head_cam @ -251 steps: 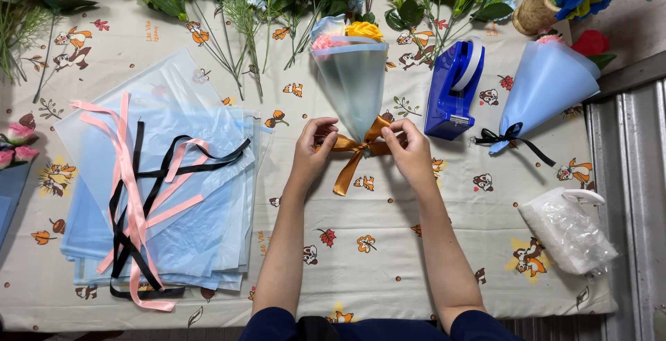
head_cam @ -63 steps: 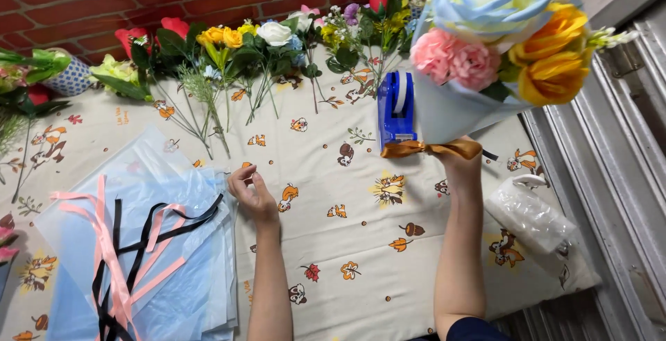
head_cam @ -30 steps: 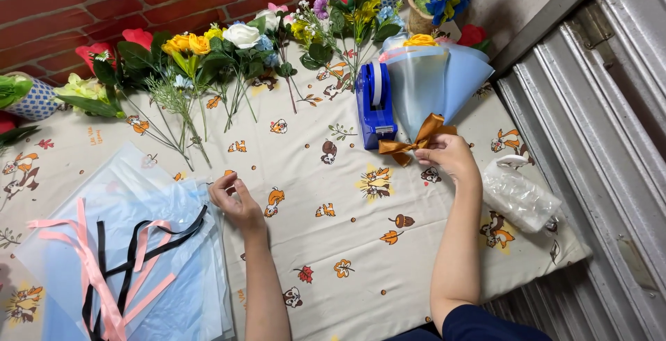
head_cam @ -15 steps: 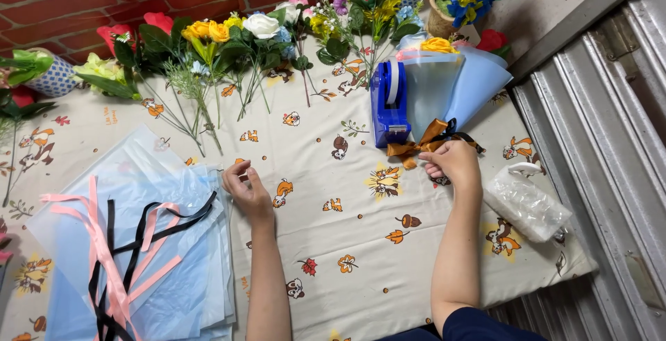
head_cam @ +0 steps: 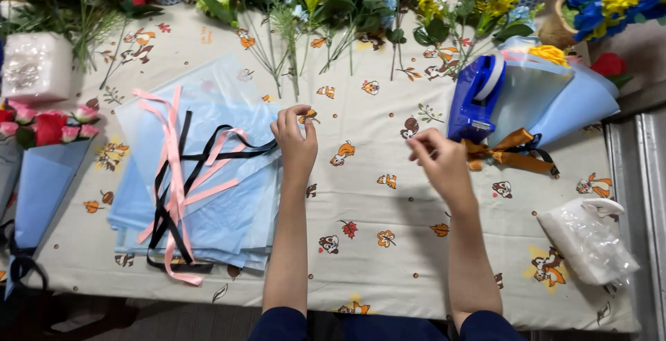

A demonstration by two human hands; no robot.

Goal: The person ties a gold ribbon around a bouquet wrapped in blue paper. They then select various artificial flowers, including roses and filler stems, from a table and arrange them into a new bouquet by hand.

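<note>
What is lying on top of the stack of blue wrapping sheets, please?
Pink ribbons and black ribbons lie loosely crossed on the blue sheets. The tablecloth beneath is covered.

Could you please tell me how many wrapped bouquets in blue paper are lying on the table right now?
3: two bouquets overlapping at the right, one with a brown bow, one behind it; one at the left edge. Others may lie outside the frame.

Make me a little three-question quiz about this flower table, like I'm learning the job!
1. True or false: the right hand is holding the bouquet.
2. What colour is its bow? A) gold B) green C) white
3. Which thing lies nearest the left hand?

Key:
1. False; it is empty, beside the bow.
2. A.
3. The blue sheets with pink and black ribbons.
</note>
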